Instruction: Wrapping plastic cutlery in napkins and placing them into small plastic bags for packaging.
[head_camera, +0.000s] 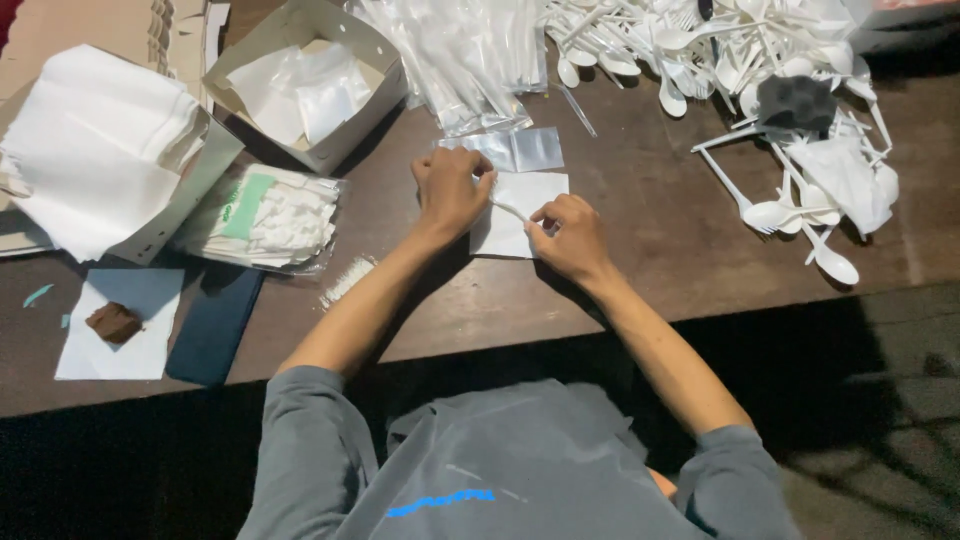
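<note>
Pinching white utensil (510, 209) diagonally, left hand (452, 190) to right hand (570, 235)

Dim, warm light fell from above onto the table (640, 250); white plastic cutlery (720, 50) glared slightly, the lower edge sank into dark shadow, details soft.

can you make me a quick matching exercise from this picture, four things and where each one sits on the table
Things:
1. white napkin
2. brown lump
3. heap of white plastic cutlery
4. open cardboard box

Places:
A. far right corner of the table
B. under both hands, at the middle
C. on a white sheet near the left front edge
D. far side, left of the clear sleeves

Pairs: 1-B, 2-C, 3-A, 4-D
</note>
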